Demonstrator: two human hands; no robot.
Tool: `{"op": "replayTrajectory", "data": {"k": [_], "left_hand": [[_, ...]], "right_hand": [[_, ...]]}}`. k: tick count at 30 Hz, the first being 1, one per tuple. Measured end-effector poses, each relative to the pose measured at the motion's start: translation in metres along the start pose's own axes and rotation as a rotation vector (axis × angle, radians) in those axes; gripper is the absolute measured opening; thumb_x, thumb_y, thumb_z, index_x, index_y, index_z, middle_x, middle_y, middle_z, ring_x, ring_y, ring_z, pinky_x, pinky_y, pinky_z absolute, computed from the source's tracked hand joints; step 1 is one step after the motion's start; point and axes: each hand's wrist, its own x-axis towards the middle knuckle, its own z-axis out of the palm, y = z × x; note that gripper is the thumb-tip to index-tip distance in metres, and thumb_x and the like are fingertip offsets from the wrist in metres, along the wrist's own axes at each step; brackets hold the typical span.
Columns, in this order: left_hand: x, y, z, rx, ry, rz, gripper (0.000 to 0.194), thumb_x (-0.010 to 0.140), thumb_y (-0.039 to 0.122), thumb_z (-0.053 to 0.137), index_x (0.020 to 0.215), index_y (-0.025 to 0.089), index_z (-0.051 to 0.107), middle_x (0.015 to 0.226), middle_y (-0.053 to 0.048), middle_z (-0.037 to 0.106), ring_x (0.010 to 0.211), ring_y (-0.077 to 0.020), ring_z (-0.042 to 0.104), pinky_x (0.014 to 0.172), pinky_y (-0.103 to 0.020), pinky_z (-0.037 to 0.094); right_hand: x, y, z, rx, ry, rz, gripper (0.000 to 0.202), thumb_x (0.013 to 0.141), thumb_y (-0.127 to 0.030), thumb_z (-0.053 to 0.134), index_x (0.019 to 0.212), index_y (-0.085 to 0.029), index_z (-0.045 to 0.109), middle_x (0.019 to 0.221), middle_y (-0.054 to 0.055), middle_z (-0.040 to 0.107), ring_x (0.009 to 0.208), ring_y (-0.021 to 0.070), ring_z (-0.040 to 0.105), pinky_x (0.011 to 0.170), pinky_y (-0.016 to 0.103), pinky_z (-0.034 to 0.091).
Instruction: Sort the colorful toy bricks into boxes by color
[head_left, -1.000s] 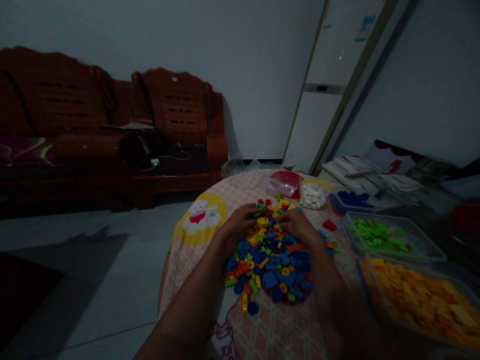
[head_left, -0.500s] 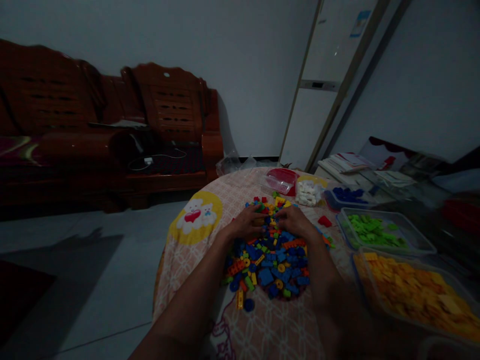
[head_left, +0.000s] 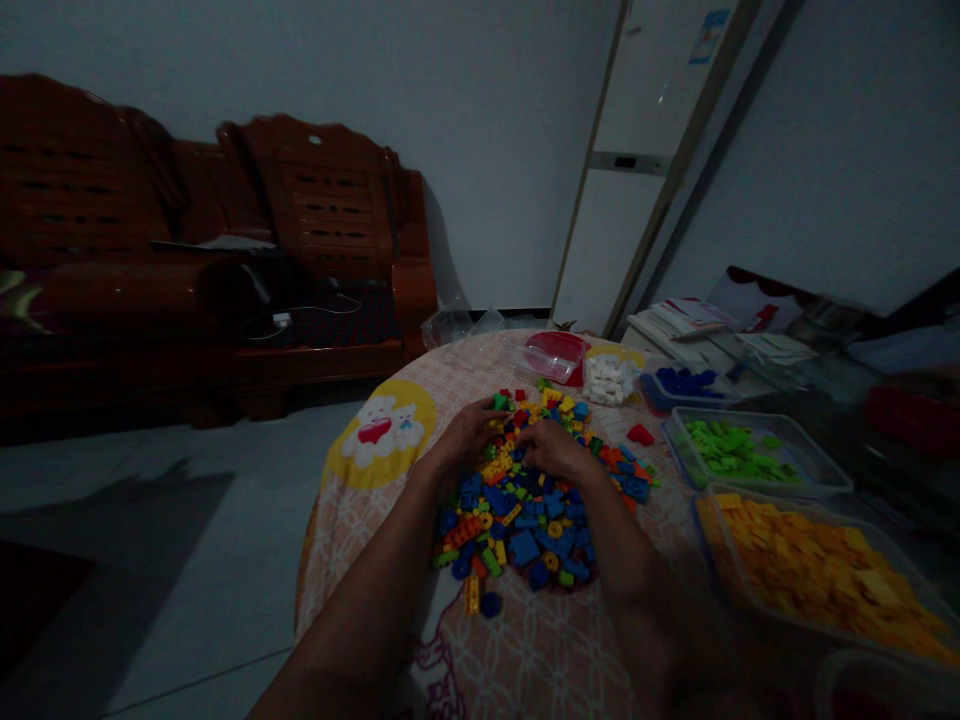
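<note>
A mixed pile of small plastic building bricks [head_left: 529, 545], in blue, yellow, orange, red and green, spreads over the round table. My left hand [head_left: 469, 432] lies on the pile's far left side, its fingers stretched out near a green brick [head_left: 499, 402]. Close to it on the right, my right hand [head_left: 553, 448] reaches into the middle of the pile with bent fingers drawn together. Whatever its fingertips pinch is too small and dark to make out. A yellow brick [head_left: 472, 595] and a dark blue round piece [head_left: 491, 604] lie at the near edge.
To the right stand clear tubs of yellow bricks [head_left: 825, 560], green bricks [head_left: 739, 450] and dark blue bricks [head_left: 686, 382]. A bag of white bricks [head_left: 611, 380] and a red tray [head_left: 556, 357] are at the back. A patterned cloth [head_left: 360, 560] covers the table.
My right hand has moved left and nearer, toward the pile's middle, uncovering bricks on the right side. My left hand has shifted slightly left. The camera view has turned a little right.
</note>
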Motion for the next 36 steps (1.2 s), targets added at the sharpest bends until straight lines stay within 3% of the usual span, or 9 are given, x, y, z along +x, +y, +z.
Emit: {"op": "replayTrajectory", "data": {"k": [3,7,11,16,25,31,36], "left_hand": [[0.000,0.002,-0.003,-0.011,-0.042,0.035,0.046,0.088,0.033,0.065,0.133,0.023,0.071,0.154,-0.012,0.052,0.140,-0.0332,0.050,0.117,-0.044,0.039],[-0.002,0.012,-0.006,-0.043,-0.162,0.147,0.065,0.079,0.050,0.078,0.138,0.027,0.066,0.160,-0.012,0.044,0.145,-0.0364,0.043,0.118,-0.050,0.036],[-0.002,0.018,0.001,0.017,-0.205,0.160,0.075,0.069,0.041,0.088,0.139,0.028,0.064,0.160,-0.015,0.043,0.148,-0.0399,0.036,0.118,-0.061,0.030],[-0.001,0.014,0.002,0.062,-0.182,0.165,0.065,0.078,0.034,0.082,0.139,0.022,0.065,0.153,-0.018,0.048,0.143,-0.0374,0.042,0.117,-0.053,0.036],[0.000,0.006,0.000,0.026,-0.101,0.074,0.045,0.086,0.030,0.068,0.131,0.022,0.070,0.151,-0.015,0.053,0.140,-0.0357,0.048,0.117,-0.051,0.039],[-0.001,0.006,-0.002,-0.022,-0.040,0.036,0.048,0.081,0.021,0.064,0.129,0.022,0.071,0.147,-0.012,0.058,0.135,-0.0310,0.054,0.115,-0.046,0.042],[-0.003,0.007,-0.004,-0.042,-0.008,0.007,0.047,0.081,0.020,0.063,0.127,0.022,0.071,0.145,-0.012,0.060,0.134,-0.0317,0.055,0.114,-0.048,0.043]], "right_hand": [[-0.001,0.002,-0.006,0.019,0.005,0.033,0.030,0.073,-0.008,0.072,0.098,-0.020,0.082,0.083,0.002,0.077,0.081,0.0180,0.068,0.075,0.024,0.046],[-0.004,0.012,-0.015,0.009,0.069,0.117,0.028,0.077,-0.012,0.070,0.102,-0.019,0.081,0.089,0.005,0.078,0.086,0.0194,0.070,0.079,0.026,0.048],[-0.009,0.030,-0.023,-0.075,0.154,0.229,0.030,0.078,-0.012,0.069,0.104,-0.017,0.080,0.106,0.009,0.078,0.101,0.0219,0.070,0.087,0.027,0.047],[-0.014,0.041,-0.029,-0.090,0.144,0.342,0.025,0.077,-0.011,0.067,0.095,-0.018,0.082,0.099,0.009,0.080,0.094,0.0206,0.071,0.079,0.026,0.047],[-0.020,0.043,-0.037,0.000,0.156,0.341,0.019,0.079,-0.013,0.065,0.088,-0.016,0.082,0.084,0.006,0.077,0.079,0.0183,0.069,0.069,0.025,0.045],[-0.020,0.058,-0.033,0.056,0.296,0.368,0.024,0.081,-0.017,0.067,0.101,-0.016,0.081,0.101,0.009,0.078,0.089,0.0210,0.071,0.078,0.028,0.050],[-0.018,0.061,-0.029,0.033,0.369,0.372,0.025,0.082,-0.018,0.065,0.102,-0.016,0.080,0.103,0.011,0.078,0.098,0.0251,0.071,0.087,0.033,0.051]]}}
